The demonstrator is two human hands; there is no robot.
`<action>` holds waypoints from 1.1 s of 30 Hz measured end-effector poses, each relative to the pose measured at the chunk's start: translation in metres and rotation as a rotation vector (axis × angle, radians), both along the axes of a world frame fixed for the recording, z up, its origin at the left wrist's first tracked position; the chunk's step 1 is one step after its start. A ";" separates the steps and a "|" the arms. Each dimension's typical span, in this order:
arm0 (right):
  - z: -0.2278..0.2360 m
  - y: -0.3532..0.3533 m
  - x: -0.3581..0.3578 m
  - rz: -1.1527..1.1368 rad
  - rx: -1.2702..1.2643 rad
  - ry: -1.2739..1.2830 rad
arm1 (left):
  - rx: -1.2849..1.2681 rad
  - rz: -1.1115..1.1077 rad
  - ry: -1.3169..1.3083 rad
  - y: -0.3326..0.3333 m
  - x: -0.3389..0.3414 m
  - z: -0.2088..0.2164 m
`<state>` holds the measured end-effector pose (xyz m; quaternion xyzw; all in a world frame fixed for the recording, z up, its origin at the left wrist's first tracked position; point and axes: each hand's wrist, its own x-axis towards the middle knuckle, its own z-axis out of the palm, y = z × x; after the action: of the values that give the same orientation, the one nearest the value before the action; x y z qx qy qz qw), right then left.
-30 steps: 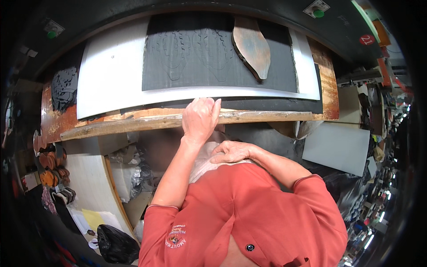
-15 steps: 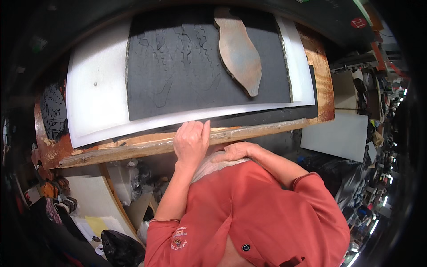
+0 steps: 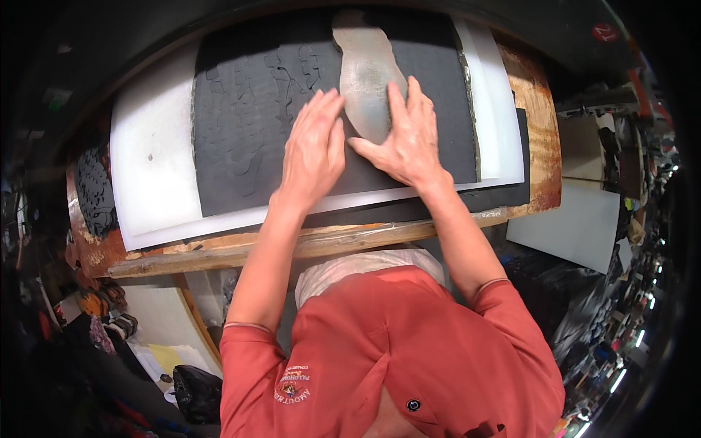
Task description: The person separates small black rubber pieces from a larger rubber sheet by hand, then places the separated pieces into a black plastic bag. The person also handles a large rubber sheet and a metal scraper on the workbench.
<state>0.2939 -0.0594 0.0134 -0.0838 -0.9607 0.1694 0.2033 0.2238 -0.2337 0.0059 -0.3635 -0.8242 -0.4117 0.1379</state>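
Note:
A long, wavy sole-shaped cutting die (image 3: 369,77), pale on top with a thick edge, lies on a black sheet (image 3: 241,157). My left hand (image 3: 314,150) is open beside its left edge, fingers stretched forward; whether the fingertips touch it I cannot tell. On the right, my right hand (image 3: 409,139) has its fingers spread along the die's right edge, with the thumb near its narrow near end. Wavy cut outlines mark the sheet left of the die.
Under the black sheet is a white board (image 3: 157,160) on a wooden table with a worn front rail (image 3: 336,242). Black scraps (image 3: 93,186) lie at the left end. A white panel (image 3: 566,226) stands at right, a black bag (image 3: 197,393) below left.
Both hands have moved forward from the table's front edge and my waist to the cutting die. The die sits slightly further left in view, and the view has shifted a little.

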 end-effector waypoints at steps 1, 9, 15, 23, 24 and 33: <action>-0.004 -0.001 -0.005 -0.006 -0.040 0.027 | -0.048 0.015 0.071 0.007 -0.004 -0.003; 0.038 0.056 -0.008 0.086 -0.756 -0.109 | -0.190 0.048 0.087 0.018 -0.010 -0.017; 0.045 0.088 -0.007 0.196 -0.953 -0.107 | -0.172 0.072 0.028 0.029 -0.013 -0.005; 0.036 0.067 0.010 0.171 -0.532 -0.082 | -0.380 0.029 -0.051 0.040 0.013 -0.006; 0.039 0.068 0.018 0.215 -0.496 -0.048 | -0.382 0.029 -0.046 0.036 0.013 -0.006; 0.044 0.095 0.080 0.032 -0.750 0.091 | -0.402 0.044 0.028 0.026 0.006 -0.009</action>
<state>0.3738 0.0358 0.0576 -0.1297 -0.8231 0.5161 0.1983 0.2295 -0.2080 -0.0030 -0.3711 -0.8956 -0.2309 0.0831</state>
